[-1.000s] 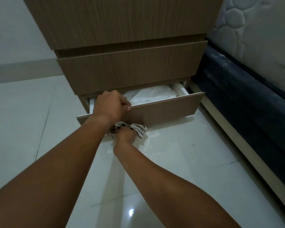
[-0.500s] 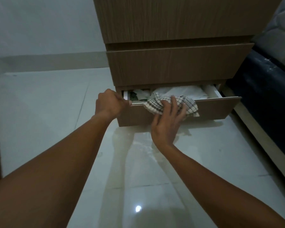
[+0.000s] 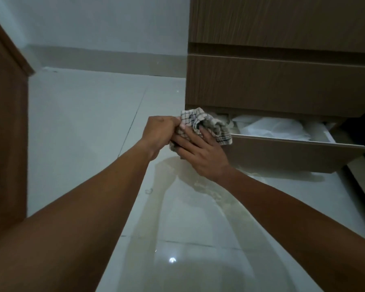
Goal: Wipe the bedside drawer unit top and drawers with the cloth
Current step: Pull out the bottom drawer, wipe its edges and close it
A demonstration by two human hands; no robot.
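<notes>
Checked cloth [image 3: 207, 126] held at the open bottom drawer [image 3: 287, 154], at its left corner.
Fingers of the left hand [image 3: 159, 133] pinch it and those of the right hand [image 3: 201, 153] clasp over it; white sheeting [image 3: 272, 129] lies inside, and a brown cabinet [image 3: 6, 127] stands left.

Drawer unit [image 3: 282, 81] top beyond upper edge
</notes>
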